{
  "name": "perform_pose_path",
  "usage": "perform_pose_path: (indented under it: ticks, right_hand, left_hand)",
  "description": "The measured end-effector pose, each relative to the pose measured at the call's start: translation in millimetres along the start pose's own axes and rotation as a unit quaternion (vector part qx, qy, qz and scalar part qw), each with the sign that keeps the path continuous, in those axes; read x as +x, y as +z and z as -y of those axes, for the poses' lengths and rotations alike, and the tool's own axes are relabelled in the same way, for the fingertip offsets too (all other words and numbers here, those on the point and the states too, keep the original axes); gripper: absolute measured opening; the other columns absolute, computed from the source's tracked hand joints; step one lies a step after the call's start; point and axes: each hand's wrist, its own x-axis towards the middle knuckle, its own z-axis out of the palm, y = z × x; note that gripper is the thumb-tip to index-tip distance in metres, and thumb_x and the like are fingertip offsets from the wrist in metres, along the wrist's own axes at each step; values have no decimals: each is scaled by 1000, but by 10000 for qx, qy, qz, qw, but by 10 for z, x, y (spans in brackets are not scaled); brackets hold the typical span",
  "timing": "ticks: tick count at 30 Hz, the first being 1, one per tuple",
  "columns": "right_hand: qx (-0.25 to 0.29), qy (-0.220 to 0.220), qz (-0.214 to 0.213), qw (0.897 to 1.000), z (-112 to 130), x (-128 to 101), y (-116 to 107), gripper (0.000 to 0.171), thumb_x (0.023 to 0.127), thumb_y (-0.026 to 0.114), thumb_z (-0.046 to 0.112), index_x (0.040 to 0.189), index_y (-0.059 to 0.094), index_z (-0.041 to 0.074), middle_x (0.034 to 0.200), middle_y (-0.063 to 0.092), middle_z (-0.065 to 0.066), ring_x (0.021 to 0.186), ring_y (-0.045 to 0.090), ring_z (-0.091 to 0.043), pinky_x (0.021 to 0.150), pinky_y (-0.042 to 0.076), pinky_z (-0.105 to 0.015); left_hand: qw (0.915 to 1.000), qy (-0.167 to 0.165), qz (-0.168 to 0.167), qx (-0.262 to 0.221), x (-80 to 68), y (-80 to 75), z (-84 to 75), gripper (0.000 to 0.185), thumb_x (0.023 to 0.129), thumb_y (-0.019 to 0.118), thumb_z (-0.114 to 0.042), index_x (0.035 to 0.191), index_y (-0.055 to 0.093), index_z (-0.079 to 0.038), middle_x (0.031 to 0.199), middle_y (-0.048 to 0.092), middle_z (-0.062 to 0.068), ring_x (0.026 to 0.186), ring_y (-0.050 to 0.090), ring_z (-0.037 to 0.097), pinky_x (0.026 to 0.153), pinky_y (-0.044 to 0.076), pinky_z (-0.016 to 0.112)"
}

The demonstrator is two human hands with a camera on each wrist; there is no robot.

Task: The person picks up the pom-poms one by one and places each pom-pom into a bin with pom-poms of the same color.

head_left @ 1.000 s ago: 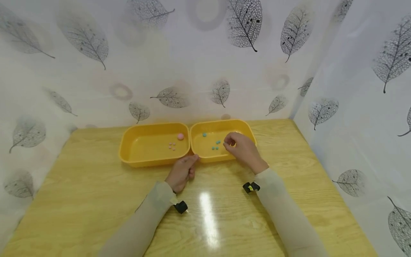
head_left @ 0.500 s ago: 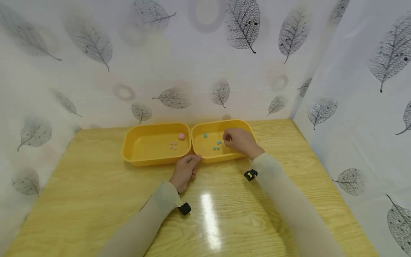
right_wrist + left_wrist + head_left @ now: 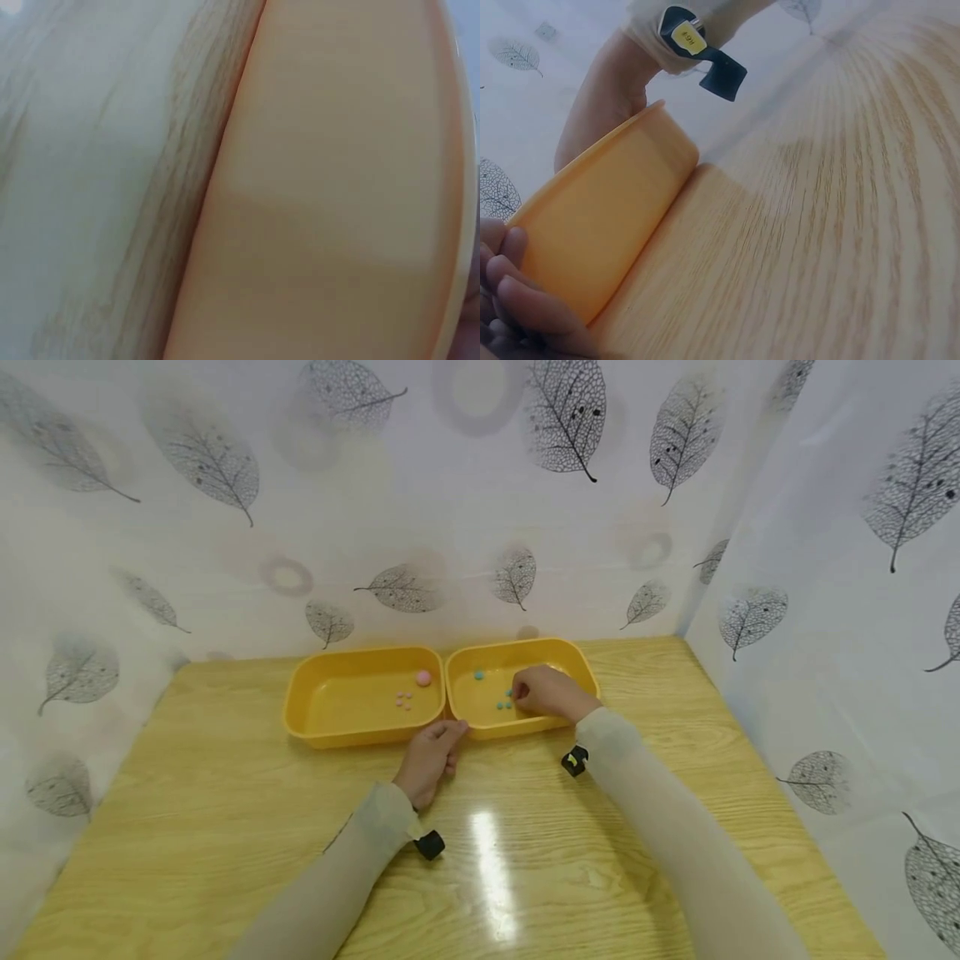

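Two yellow plastic trays stand side by side on the table. In the head view my left hand [image 3: 431, 762] grips the front rim of the right tray [image 3: 480, 729] near its left corner, and curled fingers [image 3: 536, 311] show against its outer wall in the left wrist view. My right hand [image 3: 551, 692] reaches over into that tray, fingers bent down at the small blue-green beads [image 3: 504, 705]. The fingertips cover part of this cluster; I cannot tell whether they pinch a bead. Behind lies a larger blue-green ball [image 3: 478, 676].
In the left tray [image 3: 322, 742] lie a larger pink ball [image 3: 423, 678] and several small pink beads [image 3: 400, 702]. A leaf-patterned white curtain [image 3: 442, 518] hangs behind and at both sides of the wooden table [image 3: 225, 827].
My right hand has moved slightly left, its fingertips coming down over the bead cluster and covering part of it. My left hand stays at the tray's rim.
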Motion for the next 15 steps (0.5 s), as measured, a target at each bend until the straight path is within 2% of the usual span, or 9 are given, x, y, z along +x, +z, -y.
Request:
perform_pose_path:
  ticks: [8, 11, 15]
  right_hand:
    - [67, -40, 142, 9999, -59, 19, -11, 7, 94, 69, 11, 100, 73, 11, 102, 71, -4, 93, 63, -22, 88, 53, -40]
    - [8, -41, -30, 10000, -82, -15, -41, 7, 94, 69, 14, 100, 73, 11, 102, 72, -5, 95, 64, -23, 90, 53, -42]
    - [44, -89, -347, 9993, -106, -129, -125, 9, 99, 68, 18, 101, 72, 11, 101, 72, -6, 96, 64, -24, 90, 53, -43]
  left_hand:
    - [10000, 2, -40, 88, 3, 18, -9, 33, 102, 68, -32, 115, 73, -3, 74, 51, 1, 60, 44, 10, 53, 41, 22]
    - [9996, 55, -21, 264, 7, 19, -9, 35, 102, 67, -35, 116, 75, -3, 72, 51, 1, 58, 44, 10, 53, 42, 21]
    - [9977, 118, 63, 663, -35, -5, -23, 36, 103, 66, -37, 114, 76, -5, 66, 50, 0, 54, 45, 11, 50, 40, 22]
